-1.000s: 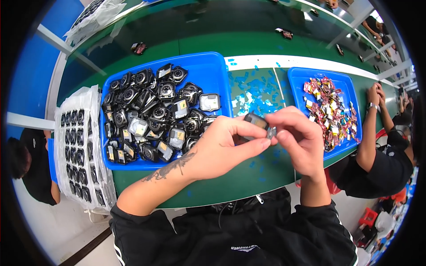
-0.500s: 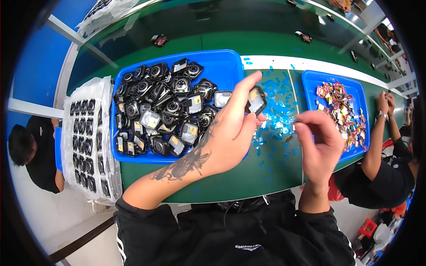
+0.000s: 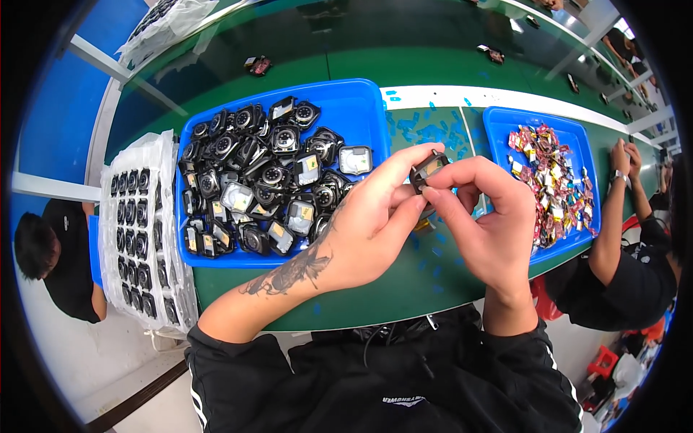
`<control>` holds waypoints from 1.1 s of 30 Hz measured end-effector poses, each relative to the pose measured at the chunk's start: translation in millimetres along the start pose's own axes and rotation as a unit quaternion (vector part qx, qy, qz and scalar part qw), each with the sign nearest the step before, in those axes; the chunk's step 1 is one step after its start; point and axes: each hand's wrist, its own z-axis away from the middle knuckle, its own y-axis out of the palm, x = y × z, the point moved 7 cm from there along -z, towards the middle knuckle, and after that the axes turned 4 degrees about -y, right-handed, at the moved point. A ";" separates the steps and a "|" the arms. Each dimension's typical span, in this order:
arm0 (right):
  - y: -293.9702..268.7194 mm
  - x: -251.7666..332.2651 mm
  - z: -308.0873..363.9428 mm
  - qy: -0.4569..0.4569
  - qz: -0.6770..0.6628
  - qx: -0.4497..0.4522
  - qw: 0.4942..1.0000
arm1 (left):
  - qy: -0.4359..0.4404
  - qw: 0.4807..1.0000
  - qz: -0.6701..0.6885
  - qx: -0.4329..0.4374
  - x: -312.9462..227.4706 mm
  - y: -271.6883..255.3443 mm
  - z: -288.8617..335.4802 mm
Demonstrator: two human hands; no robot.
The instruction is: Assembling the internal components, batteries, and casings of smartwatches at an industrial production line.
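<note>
My left hand (image 3: 368,224) is closed around a black smartwatch case (image 3: 427,169), held up over the green table. My right hand (image 3: 489,216) meets it from the right, thumb and index finger pinched at the case's near edge. Whether a small piece sits in that pinch is hidden by the fingers. Left of my hands, a blue tray (image 3: 377,108) holds a heap of similar black watch cases (image 3: 273,175), some with round sensor backs showing, others with pale panels. Small blue film pieces (image 3: 433,133) lie scattered on the table behind my hands.
At the right stands a second blue tray (image 3: 493,119) piled with small red, yellow and silver parts (image 3: 552,184). White plastic trays (image 3: 108,216) of watch cases are stacked on the left. Co-workers sit on both sides, one person's hands (image 3: 626,160) beyond the right tray. A conveyor (image 3: 390,58) runs behind.
My right hand has moved left, from apart in the air to touching the watch case. My left hand has tilted the case and lowered it slightly.
</note>
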 end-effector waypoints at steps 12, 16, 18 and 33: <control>-0.7 -4.9 -1.0 0.047 0.016 0.037 0.998 | 0.043 0.996 -0.077 -0.014 -5.5 6.0 4.4; -2.5 -0.8 -2.2 -0.008 0.009 0.011 1.000 | 0.045 0.995 -0.085 -0.003 -3.3 8.7 5.2; -2.7 -1.6 -1.6 0.000 0.009 0.013 1.000 | 0.044 0.995 -0.087 0.000 -2.3 9.4 4.8; -5.7 -4.9 -2.4 -0.068 0.010 -0.042 0.997 | 0.139 0.984 -0.110 0.017 -6.7 7.1 4.3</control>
